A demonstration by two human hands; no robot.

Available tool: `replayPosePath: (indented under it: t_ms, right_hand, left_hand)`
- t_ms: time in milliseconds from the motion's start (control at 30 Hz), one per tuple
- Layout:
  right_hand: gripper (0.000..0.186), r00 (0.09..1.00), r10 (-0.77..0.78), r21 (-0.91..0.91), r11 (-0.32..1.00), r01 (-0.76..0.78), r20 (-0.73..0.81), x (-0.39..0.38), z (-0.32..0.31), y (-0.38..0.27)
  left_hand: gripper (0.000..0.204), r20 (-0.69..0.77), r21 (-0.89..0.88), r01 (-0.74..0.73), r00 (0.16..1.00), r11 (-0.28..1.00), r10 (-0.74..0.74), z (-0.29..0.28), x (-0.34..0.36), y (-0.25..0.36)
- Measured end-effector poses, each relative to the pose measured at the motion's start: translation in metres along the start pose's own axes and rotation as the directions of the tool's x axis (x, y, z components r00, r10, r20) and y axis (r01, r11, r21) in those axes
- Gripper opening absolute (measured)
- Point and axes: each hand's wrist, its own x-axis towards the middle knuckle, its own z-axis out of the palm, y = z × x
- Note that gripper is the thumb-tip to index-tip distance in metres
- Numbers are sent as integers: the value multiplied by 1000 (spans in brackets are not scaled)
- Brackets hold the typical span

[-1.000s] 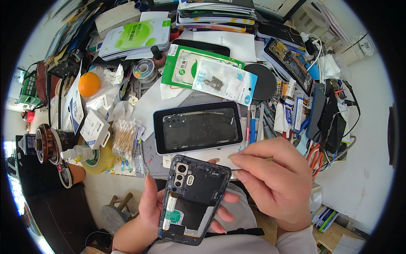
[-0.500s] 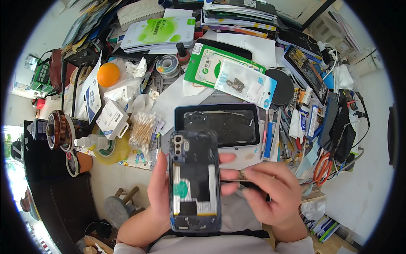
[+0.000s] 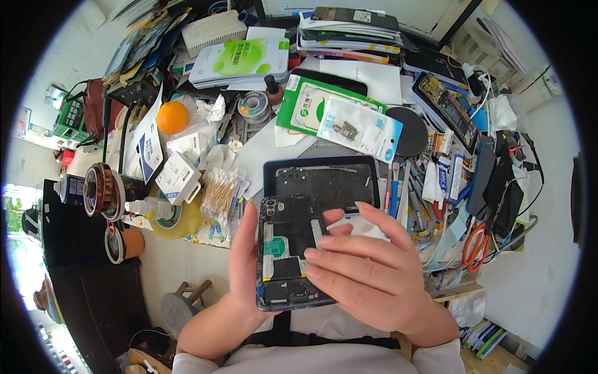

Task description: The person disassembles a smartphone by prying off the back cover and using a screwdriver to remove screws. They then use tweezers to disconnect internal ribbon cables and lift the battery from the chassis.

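My left hand holds an opened dark phone upright at the lower middle, its thumb along the left side and fingertips showing past the right side. The phone's rear shows camera lenses at the top and a green sticker. My right hand lies over the phone's right half with fingers extended, fingertips touching it; whatever may be under them is hidden. Behind the phone a dark back cover or frame lies on the desk, partly covered by the phone's top.
Cotton swabs, a tape roll and an orange sit left. Green and clear packets, a stack of books and a black round pad lie behind. Tools, cables and orange-handled scissors crowd the right.
The phone has straightened and moved up toward the dark cover. My right hand has gone from pinching at the phone's right to lying across it with fingers stretched.
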Motion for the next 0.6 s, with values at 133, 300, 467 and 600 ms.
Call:
replayPosePath:
  t_ms: [133,300,467,600]
  right_hand:
    - [16,992,117,73,991,-114,-40,6,-17,2]
    - [18,889,421,224,898,-380,-181,17,-34,15]
    - [18,766,640,499,681,-535,-52,29,-26,20]
    - [19,763,641,485,642,-594,84,34,-19,14]
  left_hand:
    - [97,115,69,6,993,998,-14,-12,-20,4]
    - [59,274,786,-320,947,529,166,-12,-36,24]
    - [113,552,833,-461,741,-307,383,9,-1,21]
    - [120,455,878,-343,813,-333,363,22,19,0]
